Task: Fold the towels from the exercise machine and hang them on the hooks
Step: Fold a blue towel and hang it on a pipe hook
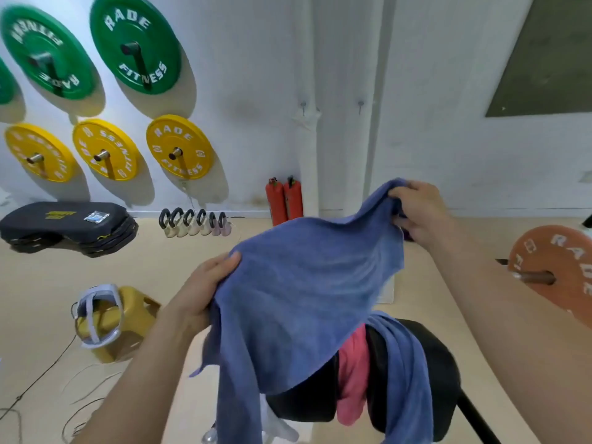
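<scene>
I hold a blue towel [301, 293] spread in the air between both hands. My left hand [205, 286] grips its near left edge, thumb on top. My right hand [419, 213] pinches its far right corner, raised higher. Below, on the black padded seat [445, 373] of the exercise machine, lie a pink towel [352, 373] and a second blue towel [407, 379], both draped over the pad. Two small hooks [303, 105] [361, 104] stick out of the white wall ahead, with nothing on them.
Green and yellow weight plates [179, 149] hang on the wall at left. Two red fire extinguishers [283, 200] stand by the wall, kettlebells [192, 221] and black mats [67, 225] on the floor. A yellow stool [118, 322] stands at left, a barbell plate [557, 270] at right.
</scene>
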Available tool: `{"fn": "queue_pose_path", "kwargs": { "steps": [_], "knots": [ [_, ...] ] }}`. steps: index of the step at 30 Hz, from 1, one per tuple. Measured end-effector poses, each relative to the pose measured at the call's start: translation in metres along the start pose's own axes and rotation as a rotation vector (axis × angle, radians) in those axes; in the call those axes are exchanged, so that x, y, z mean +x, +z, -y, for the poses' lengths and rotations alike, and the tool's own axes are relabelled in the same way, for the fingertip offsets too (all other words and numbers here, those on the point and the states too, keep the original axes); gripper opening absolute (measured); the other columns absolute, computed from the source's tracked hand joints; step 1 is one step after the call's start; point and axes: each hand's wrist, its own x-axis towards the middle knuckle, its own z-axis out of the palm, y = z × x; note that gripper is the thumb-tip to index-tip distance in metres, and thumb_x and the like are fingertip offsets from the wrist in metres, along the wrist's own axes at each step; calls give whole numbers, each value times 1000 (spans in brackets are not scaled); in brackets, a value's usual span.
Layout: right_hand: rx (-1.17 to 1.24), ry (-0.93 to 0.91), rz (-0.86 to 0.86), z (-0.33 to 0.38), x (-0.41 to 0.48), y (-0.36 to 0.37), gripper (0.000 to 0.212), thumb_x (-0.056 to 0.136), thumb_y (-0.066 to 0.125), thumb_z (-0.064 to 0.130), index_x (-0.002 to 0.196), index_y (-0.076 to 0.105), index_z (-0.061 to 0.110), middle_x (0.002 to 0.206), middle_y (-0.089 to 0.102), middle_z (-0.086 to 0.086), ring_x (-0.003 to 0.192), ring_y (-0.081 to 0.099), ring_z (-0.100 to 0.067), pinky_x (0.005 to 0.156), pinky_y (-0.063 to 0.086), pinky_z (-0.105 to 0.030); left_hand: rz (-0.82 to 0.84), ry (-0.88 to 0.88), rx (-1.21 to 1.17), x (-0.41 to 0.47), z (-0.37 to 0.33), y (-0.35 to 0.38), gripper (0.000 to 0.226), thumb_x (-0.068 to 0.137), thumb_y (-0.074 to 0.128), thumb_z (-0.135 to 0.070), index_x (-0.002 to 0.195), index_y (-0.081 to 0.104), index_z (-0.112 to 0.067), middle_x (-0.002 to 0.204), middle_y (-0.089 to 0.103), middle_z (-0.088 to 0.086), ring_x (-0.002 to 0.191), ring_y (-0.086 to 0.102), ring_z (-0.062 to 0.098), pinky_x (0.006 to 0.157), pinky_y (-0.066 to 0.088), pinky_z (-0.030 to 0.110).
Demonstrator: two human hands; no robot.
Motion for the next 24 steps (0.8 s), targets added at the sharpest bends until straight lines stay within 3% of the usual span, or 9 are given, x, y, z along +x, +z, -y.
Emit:
{"fn": "queue_pose_path", "kwargs": {
  "steps": [2, 6, 9, 11, 14, 16, 19, 22, 24],
  "knots": [
    [-142, 130, 129, -10, -17, 9, 16, 84, 48, 0, 80, 56, 13, 69, 44, -5, 63, 45, -15, 56, 55, -27, -102, -32, -100, 8, 1, 0, 34, 91, 58, -33, 112, 66, -8, 108, 69, 14, 93, 66, 24, 82, 52, 34],
    [-261, 196, 250, -30, -45, 37, 15, 88, 49, -1, 90, 61, 8, 82, 55, -7, 77, 55, -17, 71, 58, -36, -250, -100, -239, 26, -7, -2, 22, 88, 61, -31, 100, 65, -13, 99, 64, 11, 88, 62, 23, 82, 48, 35],
    [-37, 12, 89, -19, -45, 54, 18, 90, 46, -2, 101, 59, 0, 90, 55, -13, 84, 56, -21, 69, 59, -32, -333, 33, -274, 36, -30, 0, 21, 90, 61, -28, 99, 68, -10, 107, 70, 12, 100, 67, 26, 87, 53, 36],
    [116, -145, -61, 5, -45, 53, 16, 87, 46, -3, 96, 58, 4, 92, 56, -13, 84, 59, -21, 73, 60, -32, -342, 227, -209, 37, -59, 4, 12, 91, 60, -20, 93, 70, -15, 97, 73, 7, 97, 69, 22, 87, 55, 35],
    [276, -289, -187, 27, -44, 31, 24, 85, 39, -8, 84, 57, 9, 84, 58, -9, 78, 60, -15, 74, 59, -29, -334, 547, -12, 26, -97, 6, 23, 90, 57, -9, 82, 72, -24, 78, 74, -8, 81, 70, 10, 71, 56, 23],
    [320, -198, -266, 10, -40, 9, 27, 89, 39, -6, 82, 54, 15, 81, 57, -4, 76, 57, -12, 73, 55, -29, -286, 647, 224, 27, -92, 4, 24, 90, 55, -9, 87, 75, -24, 87, 74, -7, 87, 68, 7, 76, 54, 20],
    [173, 74, -367, -60, -34, -25, 29, 96, 38, 3, 81, 51, 24, 81, 55, 2, 74, 50, -12, 68, 46, -26, -161, 514, 557, 43, -28, 9, 31, 84, 56, -2, 90, 75, -25, 89, 72, -9, 83, 62, -4, 74, 45, 9],
    [48, 291, -310, -137, -33, -47, 34, 97, 29, 1, 78, 48, 23, 68, 43, -1, 56, 36, -12, 41, 37, -16, 67, 324, 949, 64, 73, 12, 31, 81, 58, -4, 89, 77, -29, 84, 70, -6, 74, 57, 1, 72, 44, 17],
    [-86, 421, -244, -185, -34, -57, 31, 96, 31, 1, 77, 49, 18, 71, 50, -7, 57, 43, -13, 49, 41, -19, 211, 193, 1159, 76, 139, 7, 31, 81, 56, -7, 94, 77, -26, 93, 73, -8, 83, 60, 5, 79, 48, 25]
  ]
}}
